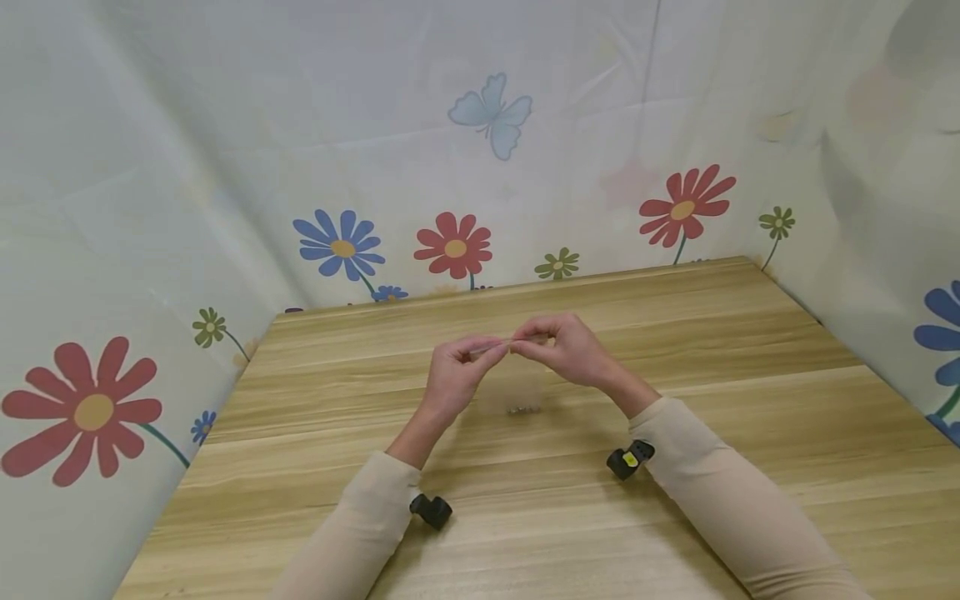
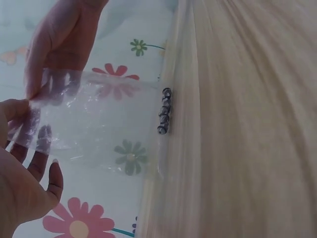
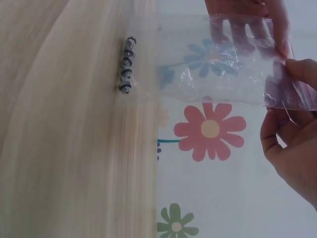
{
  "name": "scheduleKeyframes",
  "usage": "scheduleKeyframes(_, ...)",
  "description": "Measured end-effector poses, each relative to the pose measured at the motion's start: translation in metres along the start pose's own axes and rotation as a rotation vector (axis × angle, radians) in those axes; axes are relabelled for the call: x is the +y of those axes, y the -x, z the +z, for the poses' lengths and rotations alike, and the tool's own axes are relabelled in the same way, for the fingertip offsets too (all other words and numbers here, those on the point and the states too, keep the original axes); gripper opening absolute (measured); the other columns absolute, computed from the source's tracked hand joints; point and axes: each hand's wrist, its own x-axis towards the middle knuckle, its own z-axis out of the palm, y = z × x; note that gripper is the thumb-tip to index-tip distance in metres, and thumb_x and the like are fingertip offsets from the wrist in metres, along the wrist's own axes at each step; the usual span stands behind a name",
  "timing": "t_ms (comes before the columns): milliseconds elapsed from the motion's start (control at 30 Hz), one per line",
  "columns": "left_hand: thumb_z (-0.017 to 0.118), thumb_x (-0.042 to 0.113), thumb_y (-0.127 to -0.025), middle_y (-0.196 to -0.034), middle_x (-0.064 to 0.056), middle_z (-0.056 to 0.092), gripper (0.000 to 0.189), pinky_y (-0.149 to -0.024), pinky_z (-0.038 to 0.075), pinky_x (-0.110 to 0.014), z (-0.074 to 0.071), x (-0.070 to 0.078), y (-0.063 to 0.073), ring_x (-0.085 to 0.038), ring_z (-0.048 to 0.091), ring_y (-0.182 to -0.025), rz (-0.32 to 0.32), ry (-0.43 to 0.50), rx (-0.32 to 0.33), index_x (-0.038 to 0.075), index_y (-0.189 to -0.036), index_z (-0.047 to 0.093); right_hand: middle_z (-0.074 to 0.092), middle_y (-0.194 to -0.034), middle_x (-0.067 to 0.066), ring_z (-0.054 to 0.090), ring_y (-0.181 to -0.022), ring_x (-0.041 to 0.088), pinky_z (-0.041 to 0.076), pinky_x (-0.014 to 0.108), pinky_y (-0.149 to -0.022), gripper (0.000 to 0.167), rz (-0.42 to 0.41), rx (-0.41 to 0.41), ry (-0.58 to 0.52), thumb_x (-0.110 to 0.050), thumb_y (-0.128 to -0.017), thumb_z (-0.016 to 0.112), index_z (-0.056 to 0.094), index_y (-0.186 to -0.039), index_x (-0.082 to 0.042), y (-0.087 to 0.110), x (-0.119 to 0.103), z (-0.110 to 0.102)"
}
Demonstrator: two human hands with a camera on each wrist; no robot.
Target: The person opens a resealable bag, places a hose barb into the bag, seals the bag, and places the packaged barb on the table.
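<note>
A clear plastic bag [image 2: 99, 119] hangs from both hands above the table. Several small dark metal parts, which look like screws or bolts [image 2: 165, 111], lie in a row along its bottom edge. My left hand [image 1: 459, 371] pinches the bag's top edge between thumb and fingers. Close beside it, my right hand [image 1: 567, 348] pinches the same edge, the fingertips of both hands meeting at the middle. In the right wrist view the metal parts [image 3: 127, 64] show through the transparent film, and some fingers are seen behind the bag [image 3: 208, 64].
The wood-grain table [image 1: 337, 450] spreads under both arms. Behind and at the sides hangs a pale curtain [image 1: 360, 108] printed with flowers and a butterfly. Each sleeve carries a black wrist camera [image 1: 432, 511].
</note>
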Motion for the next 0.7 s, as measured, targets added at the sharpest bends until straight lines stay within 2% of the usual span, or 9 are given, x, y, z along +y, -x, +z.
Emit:
scheduleKeyframes(67,0.075,0.025,-0.092,-0.102,-0.002,0.076,0.020,-0.055,0.035,-0.027,-0.001,0.000,0.000,-0.014,0.050,-0.066,0.007,-0.026,-0.009,0.009,-0.103,0.080,0.074,-0.089,-0.002,0.066,-0.080,0.014,0.052,0.041,-0.072,0.009,0.010,-0.010,0.022,-0.015,-0.095,0.071,0.077,-0.096,-0.009,0.000,0.001,-0.002)
scheduleKeyframes(167,0.074,0.027,-0.092,-0.101,-0.001,0.075,0.020,-0.062,0.040,-0.028,-0.004,0.000,-0.001,-0.016,0.057,-0.077,0.012,-0.061,-0.021,0.010,-0.102,0.080,0.074,-0.088,0.000,0.064,-0.079,0.014,0.051,0.038,-0.070,0.009,0.026,-0.027,0.046,-0.016,-0.095,0.071,0.077,-0.096,-0.010,0.001,0.001,-0.006)
scheduleKeyframes(367,0.077,0.027,-0.090,-0.098,-0.001,0.076,0.020,-0.075,0.050,-0.032,-0.011,0.000,-0.002,-0.018,0.066,-0.090,0.010,-0.076,-0.024,0.010,-0.099,0.080,0.072,-0.085,-0.002,0.059,-0.073,0.016,0.048,0.033,-0.068,0.011,0.026,-0.068,0.069,-0.016,-0.095,0.070,0.077,-0.096,-0.007,0.000,0.002,-0.013)
scheduleKeyframes(700,0.076,0.025,-0.091,-0.092,-0.001,0.075,0.019,-0.062,0.044,-0.030,-0.023,0.002,-0.004,-0.020,0.063,-0.080,0.000,-0.105,-0.046,0.008,-0.098,0.080,0.073,-0.086,0.002,0.060,-0.074,0.015,0.049,0.029,-0.070,0.009,0.017,-0.087,0.081,-0.012,-0.095,0.071,0.077,-0.094,-0.006,0.001,0.005,-0.026)
